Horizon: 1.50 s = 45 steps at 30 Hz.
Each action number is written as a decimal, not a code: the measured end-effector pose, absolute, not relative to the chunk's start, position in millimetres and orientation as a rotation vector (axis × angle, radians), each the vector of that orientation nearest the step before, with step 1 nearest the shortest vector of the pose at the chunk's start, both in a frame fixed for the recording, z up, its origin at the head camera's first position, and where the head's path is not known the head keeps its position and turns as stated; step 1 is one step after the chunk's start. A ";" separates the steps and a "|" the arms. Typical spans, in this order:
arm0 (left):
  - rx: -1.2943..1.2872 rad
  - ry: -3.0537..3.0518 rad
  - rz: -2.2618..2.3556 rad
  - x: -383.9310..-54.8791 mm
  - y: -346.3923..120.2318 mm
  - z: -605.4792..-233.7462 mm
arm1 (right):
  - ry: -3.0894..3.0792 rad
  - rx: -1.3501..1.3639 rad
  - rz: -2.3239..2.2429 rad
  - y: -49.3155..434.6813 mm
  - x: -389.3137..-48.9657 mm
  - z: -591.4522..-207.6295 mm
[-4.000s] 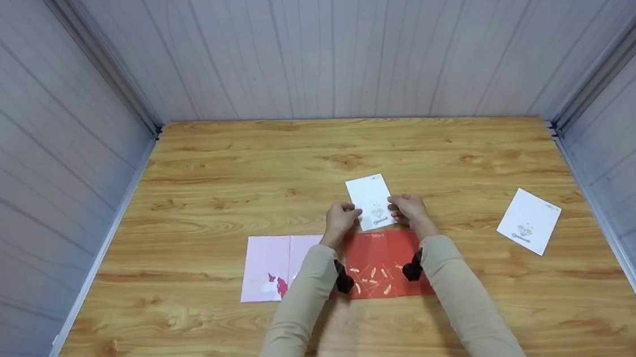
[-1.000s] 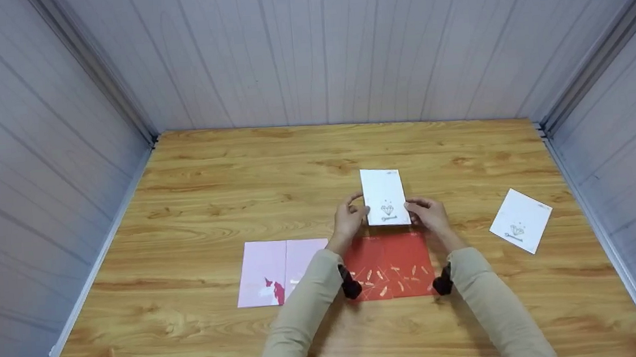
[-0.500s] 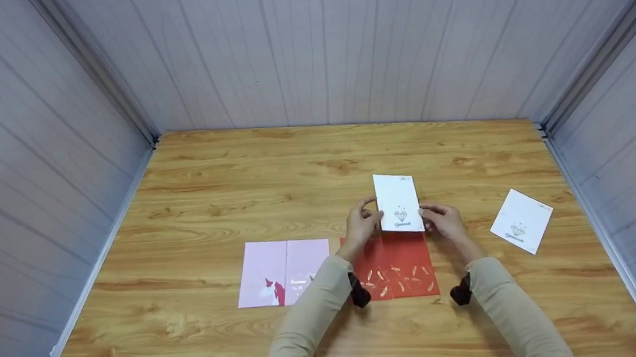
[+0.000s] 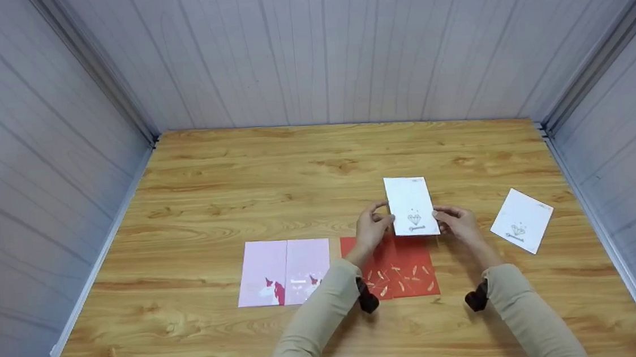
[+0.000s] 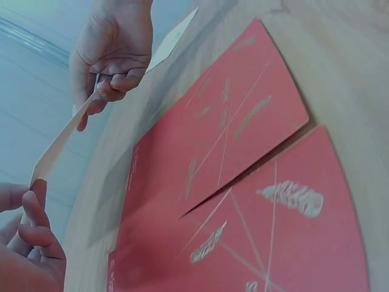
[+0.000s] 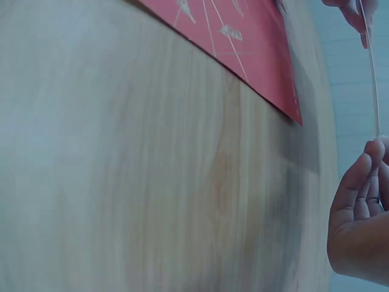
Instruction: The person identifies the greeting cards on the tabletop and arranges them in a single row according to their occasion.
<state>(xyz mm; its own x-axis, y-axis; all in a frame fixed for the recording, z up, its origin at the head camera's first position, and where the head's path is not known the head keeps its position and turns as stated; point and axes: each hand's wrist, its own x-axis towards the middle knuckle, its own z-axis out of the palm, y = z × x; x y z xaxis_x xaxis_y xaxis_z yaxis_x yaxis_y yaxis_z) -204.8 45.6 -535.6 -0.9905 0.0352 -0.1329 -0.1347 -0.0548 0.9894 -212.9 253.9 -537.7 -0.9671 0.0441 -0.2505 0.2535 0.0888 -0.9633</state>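
A white card (image 4: 409, 202) with a diamond drawing near its lower edge is held up over the table, pinched at both sides. My left hand (image 4: 372, 228) grips its left edge between thumb and fingers, and my right hand (image 4: 460, 226) pinches the right edge. In the left wrist view the card (image 5: 64, 140) shows nearly edge-on, raised above the red cards. Two red cards with gold feather prints (image 4: 410, 273) lie side by side beneath, partly hidden by the left hand and the white card.
Left of the red cards lie two pink cards (image 4: 265, 262) with unicorn prints, side by side. Another white card (image 4: 522, 221) with a diamond drawing lies turned at an angle on the right. Pale panel walls (image 4: 296, 49) enclose the wooden table (image 4: 227, 180) at the back and sides.
Both hands, first low at the white card behind the red cards, have lifted it and carried it to the right. The pink, red and other white cards stay in place.
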 end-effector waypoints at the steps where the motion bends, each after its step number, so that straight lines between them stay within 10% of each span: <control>1: -0.108 2.081 2.199 -204.0 47.4 -535.7 | 2.199 0.303 -1.993 257.0 -212.4 -538.9; 45: 0.051 2.217 2.036 -152.0 122.0 -548.8 | 2.254 0.310 -1.812 349.7 -147.8 -534.6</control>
<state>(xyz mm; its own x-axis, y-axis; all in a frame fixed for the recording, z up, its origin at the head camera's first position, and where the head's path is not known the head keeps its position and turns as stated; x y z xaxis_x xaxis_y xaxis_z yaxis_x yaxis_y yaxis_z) -152.0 122.0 -548.8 -0.9908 0.1134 -0.0733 -0.0634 0.0885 0.9941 -147.8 349.7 -534.6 -0.9506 0.0195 -0.3098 0.3068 0.2116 -0.9280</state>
